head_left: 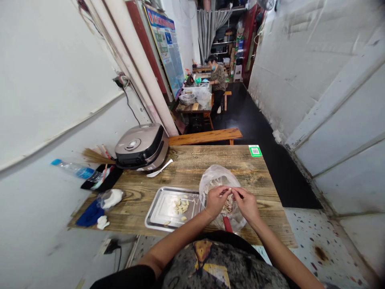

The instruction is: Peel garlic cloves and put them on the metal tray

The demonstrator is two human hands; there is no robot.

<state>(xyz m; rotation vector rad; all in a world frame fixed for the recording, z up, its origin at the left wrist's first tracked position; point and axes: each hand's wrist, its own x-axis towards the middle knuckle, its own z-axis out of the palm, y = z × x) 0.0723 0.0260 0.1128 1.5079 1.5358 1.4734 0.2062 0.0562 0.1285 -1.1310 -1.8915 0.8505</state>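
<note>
My left hand and my right hand meet at the fingertips, pinching a small pale garlic clove between them. Below them, a clear plastic bag lies spread open on the wooden table, with garlic skins and cloves in it. A red handle sticks out at the bag's near side; the rest of that tool is hidden. Left of the bag, a metal tray carries several peeled garlic cloves.
A grey electric cooker stands at the table's far left, a white spoon near it. Leftward are a plastic bottle and a blue cloth. Beyond a wooden bench, a person sits at another table.
</note>
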